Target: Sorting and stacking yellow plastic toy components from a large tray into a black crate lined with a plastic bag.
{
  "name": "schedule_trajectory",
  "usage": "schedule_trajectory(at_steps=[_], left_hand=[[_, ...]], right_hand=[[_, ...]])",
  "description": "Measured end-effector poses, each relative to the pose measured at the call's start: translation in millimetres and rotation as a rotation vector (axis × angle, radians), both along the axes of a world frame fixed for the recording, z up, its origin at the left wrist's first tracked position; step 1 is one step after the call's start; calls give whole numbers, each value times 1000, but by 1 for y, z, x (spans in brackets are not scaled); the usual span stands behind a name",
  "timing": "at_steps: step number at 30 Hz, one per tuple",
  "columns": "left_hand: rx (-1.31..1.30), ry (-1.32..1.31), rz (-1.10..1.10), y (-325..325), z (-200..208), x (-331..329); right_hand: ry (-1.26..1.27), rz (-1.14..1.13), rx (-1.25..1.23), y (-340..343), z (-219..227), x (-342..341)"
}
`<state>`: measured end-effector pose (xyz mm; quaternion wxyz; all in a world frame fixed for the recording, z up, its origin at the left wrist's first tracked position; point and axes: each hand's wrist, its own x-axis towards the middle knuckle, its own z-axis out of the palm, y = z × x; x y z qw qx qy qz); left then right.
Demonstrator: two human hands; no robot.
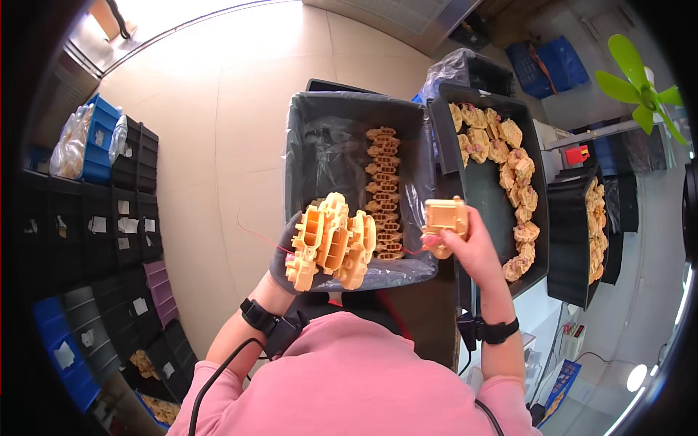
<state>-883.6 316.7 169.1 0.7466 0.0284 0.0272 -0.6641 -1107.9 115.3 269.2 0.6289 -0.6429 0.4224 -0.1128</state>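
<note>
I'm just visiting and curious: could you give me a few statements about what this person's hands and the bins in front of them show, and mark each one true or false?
1. The left hand holds several yellow plastic parts stacked together. True.
2. The right hand is empty. False: it holds a single yellow part.
3. The lined bin in front holds a row of yellow parts. True.
4. The black tray on the right holds blue parts. False: its parts are yellow.
5. The left hand is bare. False: it wears a dark glove.
</note>
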Motion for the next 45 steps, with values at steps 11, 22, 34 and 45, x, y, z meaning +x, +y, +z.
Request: schedule_trajectory(at_steps=[11, 22, 34, 45], left_hand=[[287, -1308, 12, 53, -54, 40], [211, -472, 28, 67, -41, 68], [221, -439, 3, 79, -51, 63], [307, -504, 115, 77, -67, 28]], right_hand=[[118, 693, -947, 65, 19, 89], [270, 528, -587, 80, 22, 123], [86, 1055, -785, 86, 36, 149], [141, 295, -270, 111, -12, 97]])
